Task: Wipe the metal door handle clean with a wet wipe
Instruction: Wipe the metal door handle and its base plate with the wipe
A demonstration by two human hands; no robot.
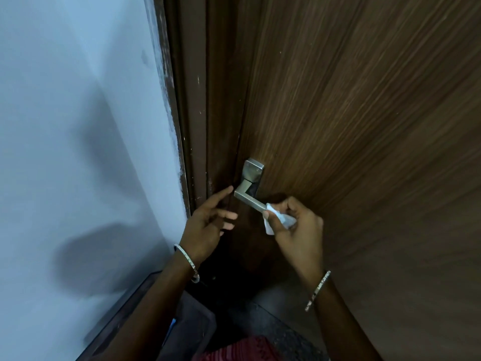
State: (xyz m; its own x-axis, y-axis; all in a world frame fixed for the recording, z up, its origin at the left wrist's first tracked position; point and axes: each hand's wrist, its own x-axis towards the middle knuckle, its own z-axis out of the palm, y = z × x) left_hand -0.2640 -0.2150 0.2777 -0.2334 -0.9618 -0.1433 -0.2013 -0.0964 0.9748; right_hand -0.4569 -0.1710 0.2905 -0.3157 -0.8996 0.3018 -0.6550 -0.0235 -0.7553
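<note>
Pinching the white wet wipe in my right hand, I have it wrapped round the free end of the metal door handle — my thumb lies across the near side of the wipe and my other fingers curl over the top, so the tip of the lever is hidden under tissue and fingertips. A loose corner of the wipe hangs just below the handle. The rest of the lever is bare, a square-edged bar of brushed metal running from my grip back to its corner and up to the rectangular backplate on the brown wood-grain door.

My left hand is on the other side of the handle, holding nothing, with its fingers spread wide and fairly straight. The forefinger points at the corner of the handle and ends just beside it; whether it touches the metal I cannot tell.

Left of the handle stands the dark door frame, its edge flecked with pale paint, and beyond that a pale blue-grey wall with my shadow on it. Each wrist wears a thin silver bangle — one on the left, one on the right — both well below the handle, and lower down lies a dark floor mat
</note>
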